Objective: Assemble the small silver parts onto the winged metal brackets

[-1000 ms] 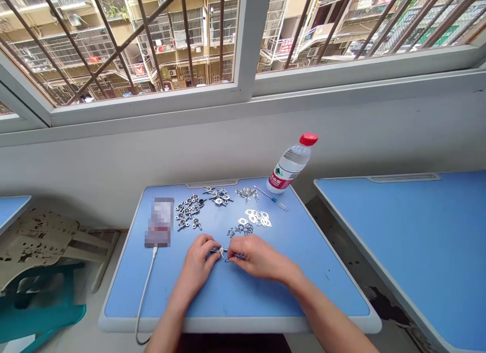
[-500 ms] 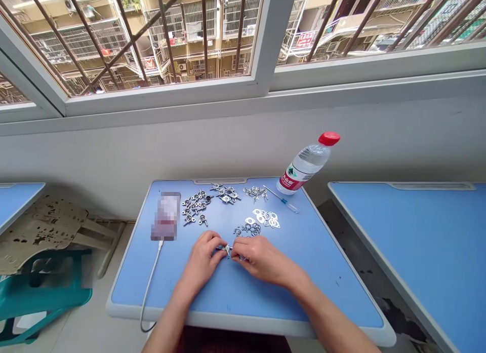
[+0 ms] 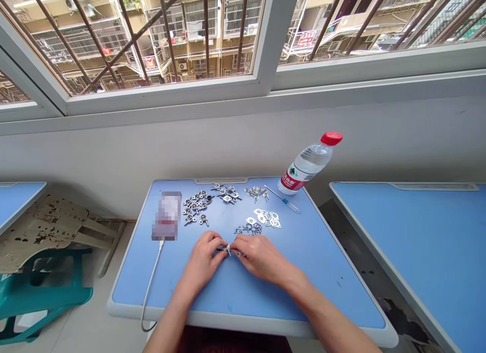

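Note:
Low over the middle of the desk, my left hand [image 3: 205, 258] pinches a small silver metal fitting [image 3: 228, 249] between thumb and fingers. My right hand [image 3: 260, 256] is closed at the fitting's right side, its fingertips meeting the part. A bit of shiny metal shows under the right fingers, too small to name. Just beyond the hands lie black rings [image 3: 252, 228]. Flat silver oval plates [image 3: 268, 218] with holes are spread behind them. Two groups of metal fittings, one with round cups [image 3: 196, 206] and another behind it [image 3: 228, 194], lie farther left.
Small silver pieces [image 3: 256, 192] and a thin clear-handled screwdriver [image 3: 283, 200] lie at the back. A red-capped water bottle [image 3: 306, 165] stands at the back right corner. On the left, a white cable [image 3: 151, 282] runs from a blurred flat device [image 3: 167, 216] over the front edge.
My right fingers have shifted slightly at the fitting, which is turned a little. The left hand keeps its grip. The whole view has moved very slightly.

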A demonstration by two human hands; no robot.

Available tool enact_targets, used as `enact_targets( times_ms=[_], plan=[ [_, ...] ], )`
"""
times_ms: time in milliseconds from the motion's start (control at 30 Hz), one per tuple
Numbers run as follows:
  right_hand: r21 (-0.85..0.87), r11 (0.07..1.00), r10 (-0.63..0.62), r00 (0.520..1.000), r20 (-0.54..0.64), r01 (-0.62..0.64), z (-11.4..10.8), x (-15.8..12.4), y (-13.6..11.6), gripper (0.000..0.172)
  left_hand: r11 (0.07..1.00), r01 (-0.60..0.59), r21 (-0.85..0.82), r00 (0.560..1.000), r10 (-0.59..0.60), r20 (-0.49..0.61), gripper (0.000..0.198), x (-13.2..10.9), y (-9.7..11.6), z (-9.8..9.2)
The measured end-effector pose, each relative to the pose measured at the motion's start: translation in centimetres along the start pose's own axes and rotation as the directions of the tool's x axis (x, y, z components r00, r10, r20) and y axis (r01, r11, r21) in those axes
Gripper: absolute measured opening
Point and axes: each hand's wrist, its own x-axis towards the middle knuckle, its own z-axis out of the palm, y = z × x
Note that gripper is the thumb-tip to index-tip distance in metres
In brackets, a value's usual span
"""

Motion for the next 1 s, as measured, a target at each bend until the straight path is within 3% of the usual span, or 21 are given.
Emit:
enact_targets(
  times_ms=[300,500,633,767,867,1000],
  plan=[
    [0.083,0.993,0.096,0.989,-0.109,-0.087,1.0,0.4,-0.3,0.018,0.999,0.030,-0.016,0.999,-0.030,0.012,0.024,0.1,0.4,-0.1],
    [0.181,0.963,0.239,0.940,-0.245,-0.197,-0.1,0.1,1.2,0.020,0.999,0.045,-0.005,0.999,-0.045,0.029,0.024,0.0,0.5,-0.3],
    [0.187,0.881,0.467,0.862,-0.194,-0.435,-2.8,-0.5,3.3,0.020,1.000,0.028,-0.005,0.999,-0.028,0.022,0.017,0.1,0.4,-0.3],
    [0.098,0.729,0.684,0.724,-0.093,-0.677,-5.0,-1.5,5.6,0.023,1.000,0.017,-0.008,1.000,-0.016,0.016,0.013,0.3,0.1,-0.2],
    [0.072,0.678,0.735,0.673,-0.079,-0.732,-5.3,-2.0,6.9,0.022,1.000,0.004,-0.008,1.000,-0.004,0.006,0.012,0.4,-0.1,-0.1],
    [0.078,0.658,0.753,0.656,-0.058,-0.749,-4.8,-2.0,7.4,0.018,1.000,-0.006,-0.006,1.000,0.006,0.005,0.013,0.3,-0.2,-0.1]
  ],
)
